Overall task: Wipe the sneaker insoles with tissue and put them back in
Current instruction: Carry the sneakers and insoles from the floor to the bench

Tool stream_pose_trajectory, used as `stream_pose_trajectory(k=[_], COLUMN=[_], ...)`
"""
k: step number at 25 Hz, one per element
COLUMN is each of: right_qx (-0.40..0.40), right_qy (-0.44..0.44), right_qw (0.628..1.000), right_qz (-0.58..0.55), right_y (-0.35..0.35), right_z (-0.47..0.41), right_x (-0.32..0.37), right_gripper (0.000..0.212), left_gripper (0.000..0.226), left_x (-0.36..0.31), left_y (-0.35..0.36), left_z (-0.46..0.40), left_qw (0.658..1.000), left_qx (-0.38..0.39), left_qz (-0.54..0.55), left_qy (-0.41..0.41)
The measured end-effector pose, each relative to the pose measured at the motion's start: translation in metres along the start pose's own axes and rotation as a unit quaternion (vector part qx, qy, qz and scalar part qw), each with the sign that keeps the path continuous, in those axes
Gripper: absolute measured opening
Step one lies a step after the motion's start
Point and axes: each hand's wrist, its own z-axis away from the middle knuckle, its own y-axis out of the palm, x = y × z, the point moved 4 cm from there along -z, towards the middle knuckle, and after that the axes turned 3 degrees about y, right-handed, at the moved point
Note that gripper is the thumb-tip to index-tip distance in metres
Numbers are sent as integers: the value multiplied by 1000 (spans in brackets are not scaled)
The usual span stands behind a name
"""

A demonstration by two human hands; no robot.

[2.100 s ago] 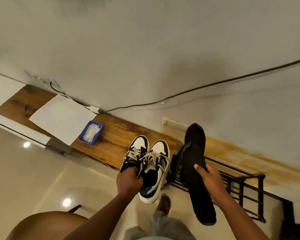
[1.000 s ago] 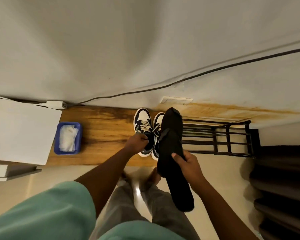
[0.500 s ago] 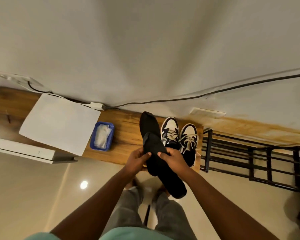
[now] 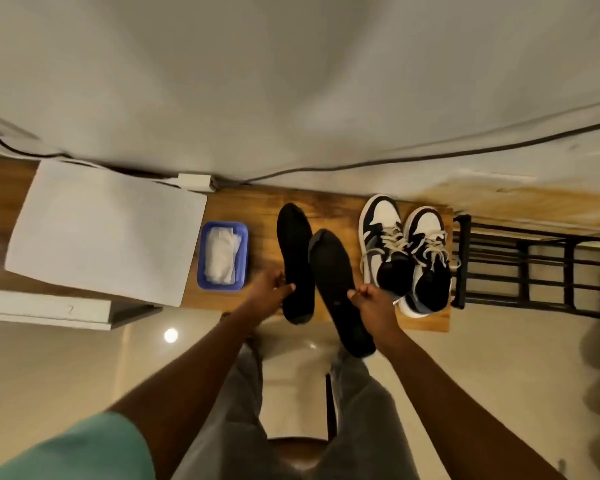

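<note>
1. Your left hand (image 4: 269, 292) gripped one black insole (image 4: 293, 251) over the bench (image 4: 264, 206).
2. Your right hand (image 4: 373, 303) pinched the other insole (image 4: 336, 289).
3. The sneakers (image 4: 406, 251) stood just beside them, on the bench.

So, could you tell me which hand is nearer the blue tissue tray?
Left. The left hand holds an insole just right of the tray; the right hand is farther off, beside the sneakers.
</note>
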Motion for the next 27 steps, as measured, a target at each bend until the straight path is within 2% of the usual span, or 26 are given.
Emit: stream_pose_trajectory(k=[2, 4, 5, 7, 8, 10, 13, 16, 19, 26, 27], right_qx=[-42, -72, -81, -86, -92, -124, -153, -147, -173, -210, -211], right_qy=[20, 27, 24, 8, -9, -94, -244, -333, -347, -370, -371], right_qw=[998, 993, 991, 989, 991, 987, 931, 881, 863, 831, 830], right_qz=[-45, -89, -107, -122, -92, 44, 223, 303, 323, 358, 359], right_y=[18, 34, 42, 60, 66, 70, 77, 83, 90, 93, 93], right_z=[-20, -47, -63, -90, -101, -112, -119, -120, -124, -118, -122], right_x=[-3, -3, -5, -11, -14, -19, -41, -78, -89, -91, -89], right_gripper=[24, 22, 22, 7, 9, 39, 59, 75, 84, 83, 82], left_gripper=[8, 7, 12, 46, 62, 79, 82, 84, 79, 80, 79], left_x=[19, 29, 33, 43, 49, 60, 90, 119, 121, 122, 120], left_y=[-10, -12, -10, -4, 2, 15, 29, 33, 36, 40, 37], left_z=[-25, -47, -57, -71, -75, -78, -83, -90, -94, -86, -91], left_qw=[997, 995, 993, 985, 974, 944, 889, 862, 850, 816, 820], left_qx=[5, 12, 15, -11, -41, -113, -159, -184, -217, -250, -247], left_qz=[-74, -100, -115, -160, -199, -261, -322, -338, -349, -375, -372], left_qy=[10, 21, 29, 71, 102, 168, 285, 329, 330, 363, 357])
